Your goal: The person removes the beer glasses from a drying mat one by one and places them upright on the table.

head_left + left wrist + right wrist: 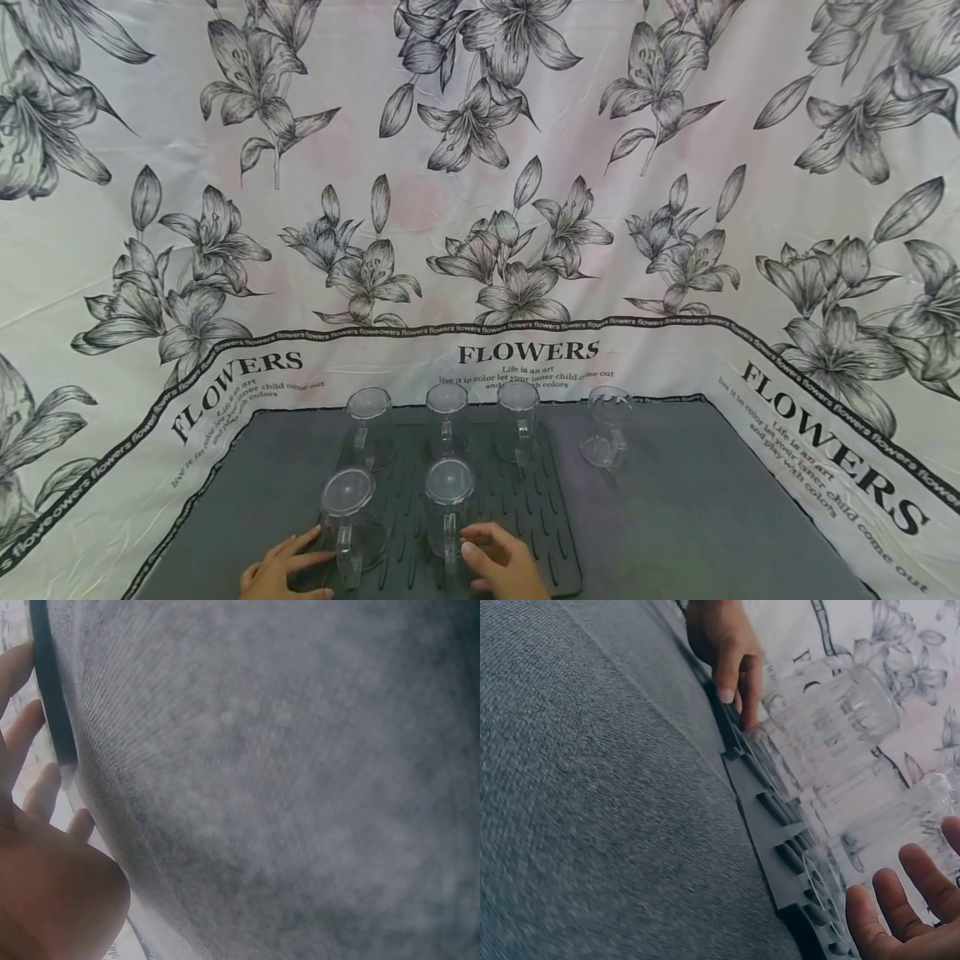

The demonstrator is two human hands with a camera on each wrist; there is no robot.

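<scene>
My left hand [283, 568] is beside a clear glass mug [349, 493] at the front left, its fingers spread and its fingertips close to the mug's lower part. In the right wrist view, that hand's fingers point down at the edge of a dark ribbed mat [769, 844]. Another glass mug [450, 485] stands upside down at the front middle, handle toward me. Just right of its handle is my right hand [506, 562], fingers loosely bent and holding nothing. The right wrist view shows those fingers [889, 900] apart, close to a mug.
Behind, three more upside-down glass mugs [370, 408] stand in a row on the mat. A further glass mug [609, 433] stands off the mat on the grey tabletop [675, 508], to the right. A flower-printed cloth [517, 275] hangs behind and at both sides.
</scene>
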